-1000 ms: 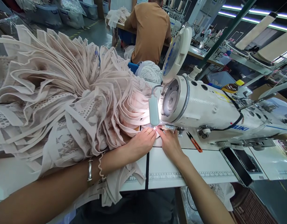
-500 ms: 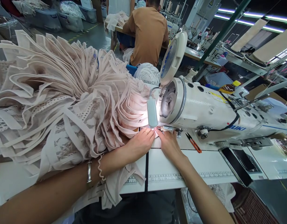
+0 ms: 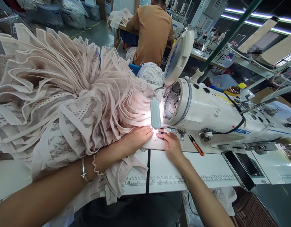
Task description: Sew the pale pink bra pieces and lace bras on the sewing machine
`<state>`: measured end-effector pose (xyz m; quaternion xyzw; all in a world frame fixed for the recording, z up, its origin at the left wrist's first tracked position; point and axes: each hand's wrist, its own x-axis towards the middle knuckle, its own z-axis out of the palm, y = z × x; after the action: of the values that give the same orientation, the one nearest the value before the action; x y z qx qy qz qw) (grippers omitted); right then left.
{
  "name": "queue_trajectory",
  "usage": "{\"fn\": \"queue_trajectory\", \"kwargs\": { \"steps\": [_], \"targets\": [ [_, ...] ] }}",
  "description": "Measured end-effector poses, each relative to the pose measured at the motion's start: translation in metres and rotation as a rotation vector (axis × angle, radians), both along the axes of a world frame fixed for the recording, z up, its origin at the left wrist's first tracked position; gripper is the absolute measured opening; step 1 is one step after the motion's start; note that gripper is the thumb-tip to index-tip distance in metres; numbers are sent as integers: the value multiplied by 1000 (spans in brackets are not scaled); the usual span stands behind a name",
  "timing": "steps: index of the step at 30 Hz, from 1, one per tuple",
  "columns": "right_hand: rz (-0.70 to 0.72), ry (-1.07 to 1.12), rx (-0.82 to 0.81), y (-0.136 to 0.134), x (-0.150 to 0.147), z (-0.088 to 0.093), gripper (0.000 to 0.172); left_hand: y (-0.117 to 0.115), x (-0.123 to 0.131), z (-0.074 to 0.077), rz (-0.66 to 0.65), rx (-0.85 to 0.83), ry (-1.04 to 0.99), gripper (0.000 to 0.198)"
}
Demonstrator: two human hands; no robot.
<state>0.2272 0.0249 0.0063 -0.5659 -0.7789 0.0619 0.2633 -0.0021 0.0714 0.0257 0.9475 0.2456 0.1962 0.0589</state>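
Note:
My left hand point(image 3: 139, 137) lies at the right edge of a large heap of pale pink lace garments point(image 3: 88, 91), its fingers pressed together on the fabric left of the needle area. Close by, my right hand point(image 3: 170, 143) has its fingers together under the white sewing machine point(image 3: 202, 107), with the fingertips at a small light piece; what it grips is too small to make out. A lit lamp with a pale green housing point(image 3: 155, 113) hangs between the hands and hides part of the needle area. The machine's round end cover point(image 3: 179, 58) stands open.
Orange thread snips point(image 3: 197, 146) lie right of my right hand. A phone point(image 3: 239, 170) rests near the front edge, beside a ruler strip point(image 3: 166, 180). Ahead, a person in a brown shirt point(image 3: 152, 34) sits at another table. Plastic bins point(image 3: 47, 15) stand at the back left.
My left hand has moved slightly left, away from my right hand, opening a gap between them. The round part inside the machine's end looks turned. The view has shifted a little.

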Motion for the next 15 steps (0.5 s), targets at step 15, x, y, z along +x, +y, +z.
{"fn": "queue_trajectory", "kwargs": {
  "steps": [15],
  "targets": [
    [2, -68, 15, -8, -3, 5, 43, -3, 16, -3, 203, -45, 81, 20]
  ]
}}
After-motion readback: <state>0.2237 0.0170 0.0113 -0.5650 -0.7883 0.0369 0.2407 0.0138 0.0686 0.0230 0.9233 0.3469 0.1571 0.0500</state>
